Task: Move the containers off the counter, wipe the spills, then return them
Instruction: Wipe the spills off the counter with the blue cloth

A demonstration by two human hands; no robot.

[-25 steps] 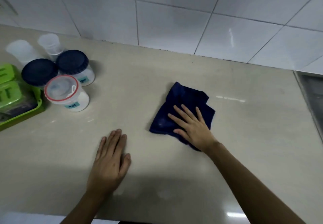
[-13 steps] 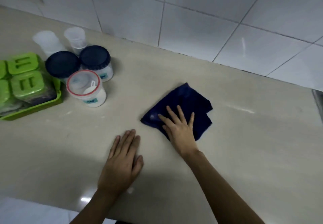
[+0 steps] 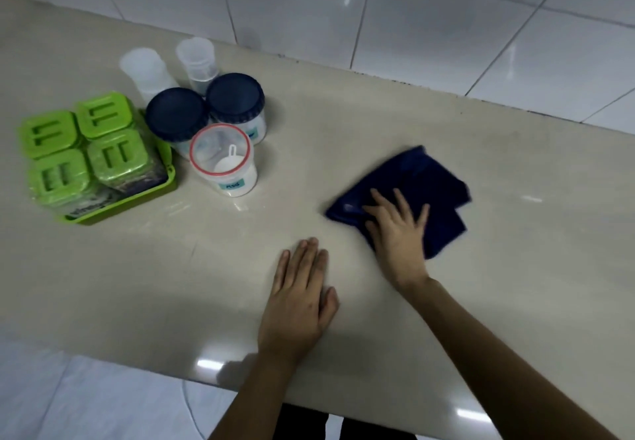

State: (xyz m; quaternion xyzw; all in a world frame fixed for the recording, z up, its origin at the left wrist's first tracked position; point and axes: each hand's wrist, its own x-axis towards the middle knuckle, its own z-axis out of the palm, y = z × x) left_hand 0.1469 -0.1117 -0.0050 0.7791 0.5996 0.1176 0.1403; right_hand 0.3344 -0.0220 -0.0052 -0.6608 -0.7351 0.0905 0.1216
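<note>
Green tray [image 3: 137, 204] far left, four green-lidded boxes [image 3: 80, 142] packed in, contents hard to read; beside it two navy-lidded jars [image 3: 206, 111], a red-rimmed clear tub [image 3: 223, 159] with scoop inside – label too blurred – two frosted cups [image 3: 171, 63] behind; bare beige counter [image 3: 515, 285] from there to the front edge; left hand [image 3: 297, 302] flat, fingers together, holding nothing; right hand [image 3: 398, 231] splayed, pressing the crumpled navy cloth [image 3: 429, 188] – probably mid-swipe, edges smeared.
</note>
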